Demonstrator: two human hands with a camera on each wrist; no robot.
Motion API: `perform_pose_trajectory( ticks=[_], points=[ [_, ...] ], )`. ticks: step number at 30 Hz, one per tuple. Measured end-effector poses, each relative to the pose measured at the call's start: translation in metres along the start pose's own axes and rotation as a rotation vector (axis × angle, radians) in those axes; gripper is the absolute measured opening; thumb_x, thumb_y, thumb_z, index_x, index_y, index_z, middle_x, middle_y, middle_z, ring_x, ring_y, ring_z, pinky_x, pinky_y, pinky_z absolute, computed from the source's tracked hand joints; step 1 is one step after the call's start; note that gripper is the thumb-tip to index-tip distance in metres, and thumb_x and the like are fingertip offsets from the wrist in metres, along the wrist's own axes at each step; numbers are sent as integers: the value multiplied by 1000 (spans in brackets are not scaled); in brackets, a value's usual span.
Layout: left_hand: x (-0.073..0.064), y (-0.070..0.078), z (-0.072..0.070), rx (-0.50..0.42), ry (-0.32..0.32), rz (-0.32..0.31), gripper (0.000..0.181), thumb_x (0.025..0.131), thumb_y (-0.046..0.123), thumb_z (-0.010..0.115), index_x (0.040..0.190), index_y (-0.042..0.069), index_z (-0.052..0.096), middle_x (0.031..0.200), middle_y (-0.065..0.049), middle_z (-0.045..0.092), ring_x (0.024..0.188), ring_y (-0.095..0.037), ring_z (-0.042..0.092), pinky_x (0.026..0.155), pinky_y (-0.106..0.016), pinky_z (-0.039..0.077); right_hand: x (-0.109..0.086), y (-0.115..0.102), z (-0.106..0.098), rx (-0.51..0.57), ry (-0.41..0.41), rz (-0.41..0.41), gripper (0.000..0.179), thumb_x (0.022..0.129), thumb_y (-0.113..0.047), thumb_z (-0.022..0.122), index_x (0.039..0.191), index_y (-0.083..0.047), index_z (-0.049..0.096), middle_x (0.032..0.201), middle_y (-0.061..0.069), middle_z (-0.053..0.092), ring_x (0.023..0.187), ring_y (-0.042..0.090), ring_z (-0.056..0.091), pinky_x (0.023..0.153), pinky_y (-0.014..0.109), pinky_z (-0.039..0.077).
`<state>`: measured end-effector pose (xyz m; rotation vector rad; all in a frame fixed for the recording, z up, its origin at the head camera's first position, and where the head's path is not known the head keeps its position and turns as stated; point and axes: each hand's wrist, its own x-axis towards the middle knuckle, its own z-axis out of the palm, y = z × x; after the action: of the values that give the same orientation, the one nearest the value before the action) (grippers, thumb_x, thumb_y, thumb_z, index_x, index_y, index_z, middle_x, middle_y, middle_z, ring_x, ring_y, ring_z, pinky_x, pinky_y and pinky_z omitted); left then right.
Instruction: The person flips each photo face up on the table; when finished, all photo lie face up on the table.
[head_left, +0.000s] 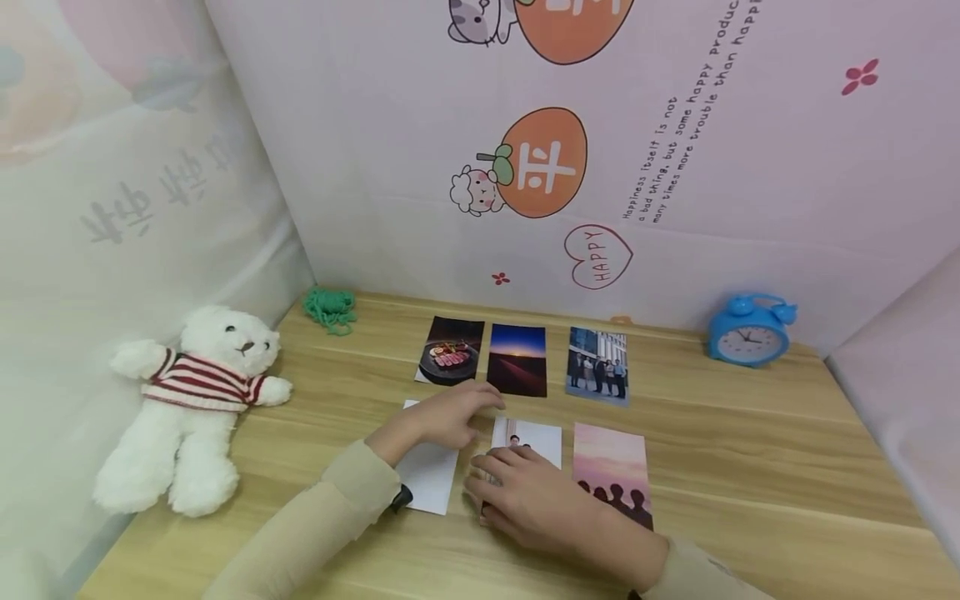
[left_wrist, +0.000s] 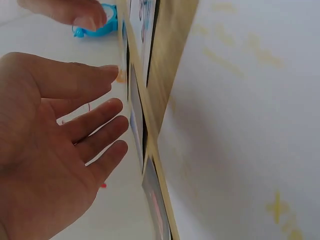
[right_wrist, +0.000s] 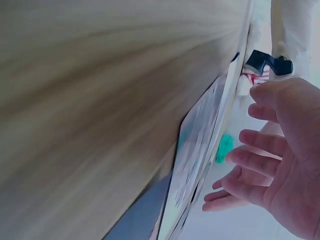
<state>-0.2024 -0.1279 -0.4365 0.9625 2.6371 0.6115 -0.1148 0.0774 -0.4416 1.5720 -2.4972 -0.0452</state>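
Note:
My left hand hovers over the upper part of a white card, its fingers loosely bent and nothing in them. Beside it, my right hand is above a photo card with a person on it, covering its lower part. The right wrist view shows that hand's fingers loosely bent, apart from the photos. Behind the hands lie a food photo, a sunset photo and a group photo. To the right is a pink-sky photo, partly behind my right hand.
A white teddy bear in a striped sweater sits at the left against the cloth wall. Green yarn lies in the back left corner of the wooden table. At the back right stands a blue alarm clock.

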Motion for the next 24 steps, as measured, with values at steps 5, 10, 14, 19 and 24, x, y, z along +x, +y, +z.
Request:
perform_pose_trajectory(
  ticks=[5, 10, 14, 19, 24],
  points=[
    [-13, -13, -6, -21, 34, -51, 55, 90, 2, 71, 143, 9, 60, 153, -11, 55, 147, -32, 48, 123, -51, 41, 15, -8, 4, -25, 8, -37, 35, 102, -37, 60, 135, -24, 64, 137, -1, 68, 127, 20, 65, 105, 40, 57],
    [-28, -29, -9, -42, 70, -95, 56, 88, 0, 70, 143, 5, 59, 152, -15, 55, 146, -36, 48, 122, -55, 42, 30, -15, 5, -8, 5, -61, 34, 103, -37, 59, 135, -25, 62, 140, 1, 67, 129, 21, 65, 107, 40, 56],
    [-40, -40, -11, -32, 86, -130, 56, 87, -2, 70, 142, 1, 60, 150, -18, 57, 143, -38, 51, 121, -55, 42, 40, -22, 1, -27, -29, -61, 37, 102, -41, 60, 136, -26, 58, 143, 0, 64, 132, 20, 63, 106, 40, 57],
    [-50, -54, -13, 22, 90, -176, 60, 81, -5, 70, 140, 1, 60, 148, -20, 58, 142, -39, 52, 121, -55, 42, 50, -27, 2, -66, -63, -36, 45, 99, -46, 64, 139, -28, 55, 145, 1, 61, 134, 22, 60, 105, 42, 57],
    [-57, -60, -14, 41, 71, -193, 67, 73, -6, 73, 138, 4, 62, 147, -19, 59, 140, -40, 53, 119, -57, 42, 57, -29, 4, -71, -110, -20, 46, 99, -46, 63, 141, -30, 54, 146, 1, 59, 135, 22, 59, 105, 42, 57]
  ],
)
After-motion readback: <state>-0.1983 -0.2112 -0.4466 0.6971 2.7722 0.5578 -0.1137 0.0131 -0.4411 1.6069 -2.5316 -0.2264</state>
